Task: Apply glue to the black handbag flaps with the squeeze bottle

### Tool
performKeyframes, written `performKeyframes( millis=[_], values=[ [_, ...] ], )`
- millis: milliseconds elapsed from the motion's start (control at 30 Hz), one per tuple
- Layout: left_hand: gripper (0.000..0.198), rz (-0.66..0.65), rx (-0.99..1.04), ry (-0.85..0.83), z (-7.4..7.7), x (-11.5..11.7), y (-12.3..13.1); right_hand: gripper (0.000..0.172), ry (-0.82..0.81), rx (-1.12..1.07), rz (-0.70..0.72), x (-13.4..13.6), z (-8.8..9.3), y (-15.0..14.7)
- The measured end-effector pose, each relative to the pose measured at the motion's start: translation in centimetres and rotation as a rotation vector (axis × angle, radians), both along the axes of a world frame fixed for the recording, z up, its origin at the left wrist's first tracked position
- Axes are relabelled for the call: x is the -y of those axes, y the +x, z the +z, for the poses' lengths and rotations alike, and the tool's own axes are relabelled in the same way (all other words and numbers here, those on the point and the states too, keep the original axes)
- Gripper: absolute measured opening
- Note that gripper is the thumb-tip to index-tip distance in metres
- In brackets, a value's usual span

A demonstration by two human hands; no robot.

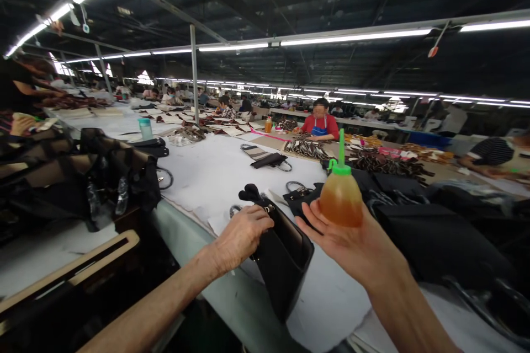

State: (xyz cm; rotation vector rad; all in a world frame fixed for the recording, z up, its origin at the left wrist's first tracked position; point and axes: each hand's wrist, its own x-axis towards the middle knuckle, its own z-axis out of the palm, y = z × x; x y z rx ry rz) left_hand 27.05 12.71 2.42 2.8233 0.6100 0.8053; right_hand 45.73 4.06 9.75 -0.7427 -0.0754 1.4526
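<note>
Item: squeeze bottle (340, 196), amber liquid, green cap with a thin green nozzle. Location: centre right of the frame, resting in the upturned right hand (350, 242), whose fingers curl loosely round its base. Long axis upright; nozzle points straight up, toward the top of the frame.

Item: black handbag (281, 256), lower centre, standing at the near edge of the white-covered bench (215, 171), open mouth facing right. The left hand (242, 234) is closed over its upper left rim, knuckles up.

Surroundings: more black bags (434, 231) piled at right, just behind the bottle; a small black piece with ring handles (269, 160) in mid-bench; a teal cup (145, 128) at upper left; dark bags heaped at far left. A person in a red top and blue apron (319, 124) sits at the far side, upper centre, behind rows of brown straps (306, 149).
</note>
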Motion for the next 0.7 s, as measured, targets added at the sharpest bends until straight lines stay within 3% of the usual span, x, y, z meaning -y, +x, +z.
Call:
performKeyframes(
  millis=[100, 300, 367, 433, 533, 633, 700],
  values=[
    [0.024, 0.023, 0.003, 0.02, -0.1, 0.7, 0.9, 0.042, 0.014, 0.039, 0.021, 0.3, 0.5, -0.4],
    [0.031, 0.053, 0.183, -0.074, -0.5, 2.3, 0.8, 0.045, -0.04, 0.029, 0.062, 0.2, -1.1, -0.6],
    [0.031, 0.156, 0.302, -0.151, 0.1, 2.1, 0.3, 0.044, -0.032, 0.042, 0.04, 0.3, -1.3, -0.6],
    [0.027, 0.358, 0.32, -0.213, 1.2, 1.3, 0.0, 0.044, -0.021, 0.052, 0.035, 0.4, -1.3, -0.7],
    [0.021, 0.563, 0.022, -0.274, 3.5, -0.3, 0.6, 0.045, -0.017, 0.03, 0.05, 0.5, -1.2, -0.9],
    [0.042, 0.565, -0.363, -0.344, 5.4, -1.5, 2.7, 0.044, 0.003, 0.027, 0.04, 0.5, -1.3, -1.1],
    [0.046, 0.551, -0.527, -0.355, 6.1, -2.0, 4.4, 0.044, 0.007, 0.043, 0.034, 0.5, -1.4, -1.2]
  ],
)
